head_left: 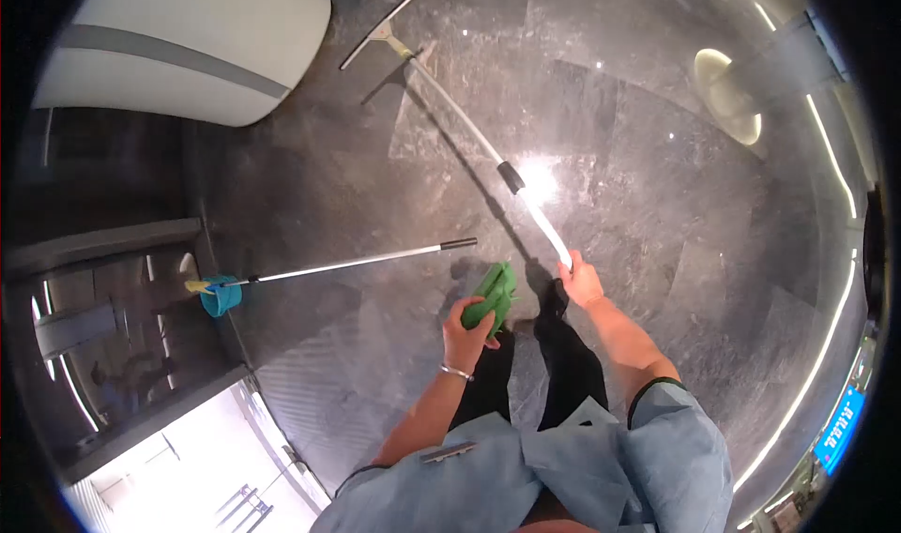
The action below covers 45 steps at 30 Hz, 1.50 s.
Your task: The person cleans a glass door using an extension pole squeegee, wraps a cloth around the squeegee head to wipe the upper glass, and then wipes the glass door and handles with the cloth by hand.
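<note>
My right hand point(584, 281) is closed round the lower end of a long-handled squeegee point(465, 120). Its pole slants up and away to the left, with a dark collar partway along and the blade head at the far end, over the grey floor. I cannot tell whether the blade touches the floor. In my left hand point(464, 334) is a bunched green cloth point(492, 303), gripped between thumb and fingers in front of my legs. A bracelet circles the left wrist.
A turquoise bucket point(222, 296) stands at the left by a dark glossy wall point(113, 327). A second pole point(357, 263) leans out of it across the floor. A white rounded furniture piece point(197, 45) is at upper left. Light strips line the right side.
</note>
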Tool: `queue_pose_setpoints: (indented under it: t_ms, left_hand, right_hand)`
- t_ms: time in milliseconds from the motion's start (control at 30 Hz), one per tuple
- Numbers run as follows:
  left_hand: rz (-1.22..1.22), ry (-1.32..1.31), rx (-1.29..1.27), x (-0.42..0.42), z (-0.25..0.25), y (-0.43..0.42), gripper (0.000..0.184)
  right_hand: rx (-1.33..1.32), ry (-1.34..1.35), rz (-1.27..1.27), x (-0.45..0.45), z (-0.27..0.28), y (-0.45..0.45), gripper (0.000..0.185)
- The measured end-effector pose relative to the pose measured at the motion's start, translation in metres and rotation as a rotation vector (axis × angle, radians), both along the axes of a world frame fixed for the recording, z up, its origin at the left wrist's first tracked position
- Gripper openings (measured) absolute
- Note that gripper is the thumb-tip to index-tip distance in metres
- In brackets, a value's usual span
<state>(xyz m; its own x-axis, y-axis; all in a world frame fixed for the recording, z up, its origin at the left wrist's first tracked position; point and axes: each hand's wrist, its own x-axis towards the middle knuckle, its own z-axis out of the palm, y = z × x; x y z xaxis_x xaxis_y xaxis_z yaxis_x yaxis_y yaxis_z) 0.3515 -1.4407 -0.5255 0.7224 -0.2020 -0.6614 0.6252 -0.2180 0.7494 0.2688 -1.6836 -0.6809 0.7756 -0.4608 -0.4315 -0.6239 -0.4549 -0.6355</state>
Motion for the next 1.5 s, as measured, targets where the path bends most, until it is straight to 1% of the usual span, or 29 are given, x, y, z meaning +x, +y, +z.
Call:
queue_pose_setpoints:
  t_ms: [67, 167, 233, 267, 300, 467, 533, 567, 600, 667, 700, 733, 800, 833, 900, 967, 1033, 1067, 1133, 1200, 1233, 1267, 1300, 1333, 1400, 1467, 1500]
  left_hand:
    - [0.019, 0.031, 0.022, -0.005, -0.031, 0.003, 0.032]
    - [0.028, 0.067, 0.121, -0.005, -0.048, 0.003, 0.033]
    - [0.095, 0.044, 0.119, -0.003, -0.062, 0.000, 0.035]
    - [0.103, 0.058, 0.133, -0.004, -0.076, 0.004, 0.035]
    - [0.087, 0.092, 0.164, -0.006, -0.086, 0.011, 0.034]
    - [0.110, 0.173, 0.198, -0.004, -0.119, 0.021, 0.030]
    - [0.168, 0.168, 0.131, -0.005, -0.127, 0.023, 0.027]
    - [0.174, 0.172, 0.141, -0.007, -0.129, 0.026, 0.027]
    - [0.143, 0.179, 0.141, -0.007, -0.132, 0.029, 0.026]
    - [0.118, 0.188, 0.153, -0.007, -0.137, 0.031, 0.024]
    - [0.114, 0.199, 0.137, -0.008, -0.138, 0.032, 0.022]
    - [0.109, 0.211, 0.120, -0.009, -0.140, 0.032, 0.021]
    - [0.106, 0.206, 0.128, -0.011, -0.144, 0.034, 0.021]
    - [0.098, 0.197, 0.125, -0.012, -0.147, 0.035, 0.021]
    - [0.099, 0.218, 0.158, -0.012, -0.149, 0.035, 0.022]
    - [0.102, 0.230, 0.178, -0.013, -0.151, 0.036, 0.023]
    - [0.099, 0.203, 0.154, -0.017, -0.148, 0.040, 0.026]
    - [0.111, 0.196, 0.143, -0.018, -0.143, 0.041, 0.026]
    - [0.192, 0.219, 0.094, -0.023, -0.126, 0.044, 0.029]
    - [0.226, 0.177, 0.056, -0.028, -0.102, 0.040, 0.027]
    - [0.250, 0.152, 0.041, -0.032, -0.087, 0.038, 0.025]
    - [0.282, 0.108, 0.026, -0.036, -0.070, 0.037, 0.025]
    - [0.198, 0.053, -0.013, -0.042, -0.053, 0.035, 0.024]
    - [0.116, -0.010, -0.042, -0.051, -0.034, 0.036, 0.023]
    - [-0.149, -0.547, 0.030, -0.069, -0.003, 0.046, 0.038]
    - [-0.166, -0.529, 0.283, -0.073, 0.059, 0.054, 0.057]
    - [-0.224, -0.665, 0.339, -0.083, 0.066, 0.068, 0.057]
  right_hand:
    - [-0.014, 0.057, 0.024, 0.004, -0.049, -0.015, 0.031]
    - [0.002, 0.179, 0.033, 0.006, -0.126, -0.027, 0.033]
    - [-0.008, 0.209, 0.045, 0.005, -0.166, -0.031, 0.033]
    - [-0.034, 0.222, 0.043, 0.005, -0.184, -0.033, 0.033]
    - [-0.003, 0.227, 0.033, 0.003, -0.201, -0.033, 0.033]
    - [0.032, 0.257, 0.019, -0.001, -0.255, -0.030, 0.033]
    - [0.025, 0.209, -0.005, 0.003, -0.272, -0.027, 0.033]
    - [0.051, 0.291, -0.018, 0.004, -0.279, -0.028, 0.033]
    - [0.062, 0.295, -0.012, 0.001, -0.297, -0.029, 0.033]
    - [-0.044, 0.343, 0.001, -0.011, -0.345, -0.034, 0.032]
    - [-0.041, 0.364, -0.006, -0.006, -0.344, -0.035, 0.031]
    - [-0.045, 0.464, 0.056, -0.006, -0.353, -0.040, 0.030]
    - [-0.136, 0.509, 0.084, -0.012, -0.373, -0.041, 0.028]
    - [-0.125, 0.510, 0.095, -0.012, -0.378, -0.040, 0.028]
    - [-0.125, 0.652, 0.090, -0.013, -0.386, -0.041, 0.029]
    - [-0.104, 0.663, 0.079, -0.015, -0.389, -0.041, 0.029]
    - [-0.060, 0.743, 0.029, -0.002, -0.369, -0.038, 0.031]
    - [-0.074, 0.734, 0.037, 0.006, -0.354, -0.031, 0.031]
    - [-0.056, 0.629, 0.167, 0.012, -0.312, -0.020, 0.026]
    - [0.126, 0.283, 0.762, -0.025, -0.331, -0.014, 0.022]
    - [0.605, 0.471, 0.245, 0.009, -0.226, 0.021, 0.029]
    - [0.883, 0.513, 0.183, 0.039, -0.125, 0.048, 0.037]
    - [1.349, 0.473, -0.066, 0.006, -0.127, 0.068, 0.037]
    - [1.462, 0.459, -0.240, 0.019, -0.048, 0.091, 0.035]
    - [1.518, 0.470, -0.034, 0.038, 0.048, 0.116, 0.036]
    - [1.235, 0.232, 0.076, 0.064, 0.141, 0.150, 0.027]
    - [1.248, 0.211, 0.185, 0.075, 0.174, 0.161, 0.027]
